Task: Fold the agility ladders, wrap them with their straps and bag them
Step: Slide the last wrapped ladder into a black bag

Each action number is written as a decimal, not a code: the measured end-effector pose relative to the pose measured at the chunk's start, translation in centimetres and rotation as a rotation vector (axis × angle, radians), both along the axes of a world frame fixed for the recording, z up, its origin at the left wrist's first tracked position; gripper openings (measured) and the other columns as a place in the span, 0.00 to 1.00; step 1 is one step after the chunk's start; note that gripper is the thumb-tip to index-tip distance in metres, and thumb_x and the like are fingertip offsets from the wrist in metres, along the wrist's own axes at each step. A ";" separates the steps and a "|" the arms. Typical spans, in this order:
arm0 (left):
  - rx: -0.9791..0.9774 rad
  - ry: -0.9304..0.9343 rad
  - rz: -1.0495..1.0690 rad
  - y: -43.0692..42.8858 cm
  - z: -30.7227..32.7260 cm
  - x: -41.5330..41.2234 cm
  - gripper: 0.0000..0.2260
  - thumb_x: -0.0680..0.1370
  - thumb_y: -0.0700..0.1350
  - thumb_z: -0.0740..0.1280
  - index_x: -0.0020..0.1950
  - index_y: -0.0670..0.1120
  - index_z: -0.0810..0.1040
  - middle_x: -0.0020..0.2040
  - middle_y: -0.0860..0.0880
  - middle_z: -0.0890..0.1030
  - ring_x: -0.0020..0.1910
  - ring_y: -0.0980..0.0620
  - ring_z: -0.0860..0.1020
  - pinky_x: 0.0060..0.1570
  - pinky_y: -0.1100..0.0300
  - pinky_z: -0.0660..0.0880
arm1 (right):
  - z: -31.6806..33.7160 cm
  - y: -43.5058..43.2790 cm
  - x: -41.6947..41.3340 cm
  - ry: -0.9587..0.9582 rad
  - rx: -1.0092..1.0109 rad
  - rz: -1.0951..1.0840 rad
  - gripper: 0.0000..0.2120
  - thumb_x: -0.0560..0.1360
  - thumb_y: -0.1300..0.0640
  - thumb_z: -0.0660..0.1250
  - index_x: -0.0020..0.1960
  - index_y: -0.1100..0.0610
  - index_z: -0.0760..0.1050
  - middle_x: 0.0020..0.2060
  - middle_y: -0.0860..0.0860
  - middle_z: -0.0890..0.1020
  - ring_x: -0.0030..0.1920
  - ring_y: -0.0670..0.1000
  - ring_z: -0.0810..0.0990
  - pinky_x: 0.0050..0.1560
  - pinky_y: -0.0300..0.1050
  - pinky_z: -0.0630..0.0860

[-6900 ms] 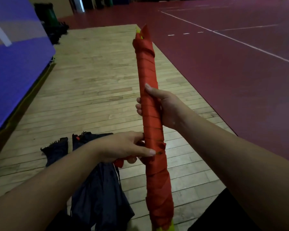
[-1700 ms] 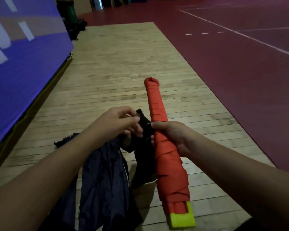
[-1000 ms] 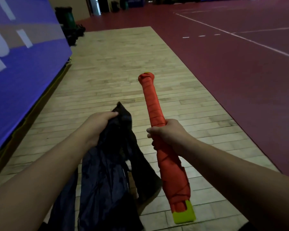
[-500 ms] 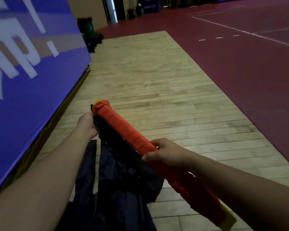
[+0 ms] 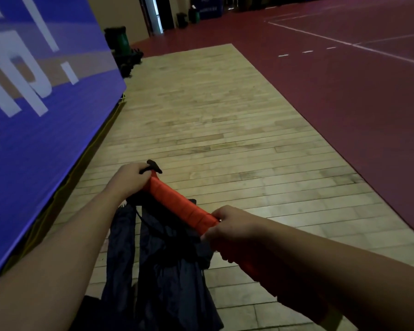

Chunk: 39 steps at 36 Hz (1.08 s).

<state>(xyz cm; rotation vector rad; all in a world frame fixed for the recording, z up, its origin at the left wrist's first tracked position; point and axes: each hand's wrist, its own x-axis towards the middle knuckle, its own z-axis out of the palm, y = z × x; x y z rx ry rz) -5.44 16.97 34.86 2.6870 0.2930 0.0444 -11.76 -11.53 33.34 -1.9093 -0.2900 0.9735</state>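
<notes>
The folded agility ladder, a long bundle wound tight in its orange strap, lies slanted between my hands, far end up to the left. My right hand grips the bundle near its middle; the part behind that hand is hidden under my forearm. My left hand holds the black edge of the dark navy bag right at the bundle's far tip. The rest of the bag hangs down limp below the bundle. Whether the tip is inside the bag's mouth cannot be told.
I stand on a pale wooden floor strip. A blue banner wall runs close along my left. Dark red court flooring with white lines lies to the right. Dark green bins and other gear stand far back by a doorway.
The bundle swung from pointing away to slanting left, its tip brought to my left hand. My left hand raised the bag's edge to that tip. My view has tilted up.
</notes>
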 end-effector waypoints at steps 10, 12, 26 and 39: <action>-0.012 0.106 -0.219 -2.8 1.4 -0.8 0.15 0.83 0.48 0.64 0.69 0.51 0.78 0.58 0.52 0.76 0.55 0.53 0.74 0.45 0.63 0.70 | 0.3 0.5 -0.2 -0.037 -0.022 0.015 0.16 0.77 0.58 0.73 0.60 0.61 0.74 0.42 0.60 0.81 0.34 0.56 0.81 0.40 0.53 0.83; 0.038 0.090 -0.149 -2.4 1.1 -0.5 0.16 0.82 0.47 0.63 0.70 0.54 0.76 0.62 0.49 0.77 0.54 0.51 0.74 0.45 0.59 0.72 | 0.5 0.6 -0.2 -0.079 -0.053 0.027 0.15 0.77 0.58 0.72 0.60 0.60 0.74 0.41 0.58 0.81 0.34 0.55 0.81 0.39 0.52 0.82; 0.302 0.058 -0.131 -8.6 -0.9 -0.4 0.13 0.79 0.42 0.62 0.58 0.44 0.83 0.53 0.42 0.82 0.50 0.42 0.80 0.48 0.55 0.76 | 0.4 0.0 0.3 0.017 -0.055 -0.149 0.17 0.76 0.61 0.73 0.59 0.68 0.72 0.41 0.64 0.82 0.30 0.58 0.82 0.34 0.52 0.82; 0.511 0.319 0.029 -5.0 -1.0 0.0 0.14 0.78 0.50 0.65 0.58 0.45 0.82 0.50 0.46 0.79 0.46 0.45 0.76 0.42 0.57 0.72 | 1.8 1.0 -1.9 -0.729 -0.530 0.242 0.11 0.77 0.54 0.68 0.58 0.51 0.72 0.43 0.49 0.74 0.43 0.55 0.75 0.42 0.47 0.72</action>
